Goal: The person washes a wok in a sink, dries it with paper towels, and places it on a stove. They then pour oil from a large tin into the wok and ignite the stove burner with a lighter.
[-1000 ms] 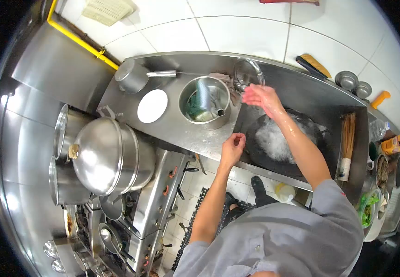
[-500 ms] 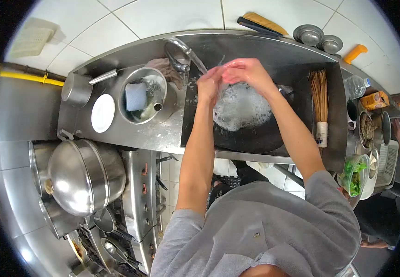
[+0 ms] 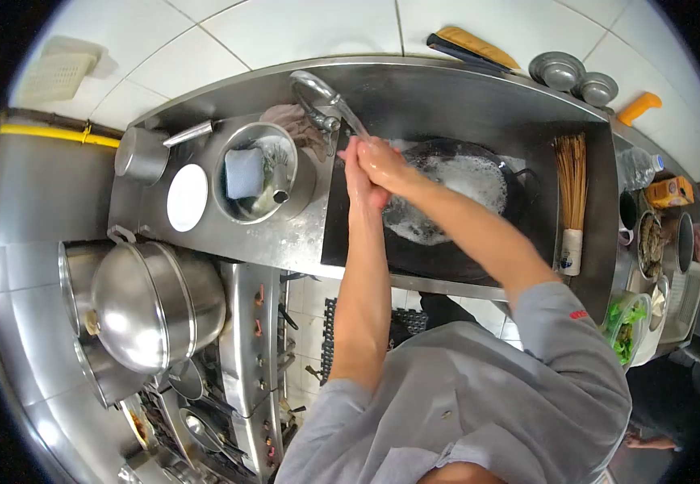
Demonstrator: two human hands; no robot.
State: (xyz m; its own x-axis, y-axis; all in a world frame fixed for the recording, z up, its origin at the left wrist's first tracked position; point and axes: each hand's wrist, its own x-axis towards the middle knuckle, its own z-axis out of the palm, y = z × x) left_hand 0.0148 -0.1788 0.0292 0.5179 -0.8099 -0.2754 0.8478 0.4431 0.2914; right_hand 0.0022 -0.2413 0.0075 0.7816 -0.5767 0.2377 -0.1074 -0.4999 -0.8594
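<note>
Under the running faucet [image 3: 317, 85], my two wet hands are clasped together at the left side of the sink. My right hand [image 3: 384, 164] is closed over my left hand [image 3: 356, 179], covering most of its fingers. Water from the spout falls onto them. Below and to the right of the hands, a large dark wok [image 3: 499, 234] lies in the sink, with white suds [image 3: 479, 181] on soapy water inside it. No tool shows in either hand.
Left of the sink stand a metal pot [image 3: 301, 173] holding a blue sponge [image 3: 244, 173], a white plate [image 3: 187, 198] and a saucepan [image 3: 142, 155]. A bamboo brush [image 3: 571, 185] leans at the sink's right side. Another person's hand [image 3: 652, 442] shows at far right.
My hands have come together and moved slightly down and left, with the right now wrapped over the left. More of the wok and suds shows. The view has shifted slightly.
</note>
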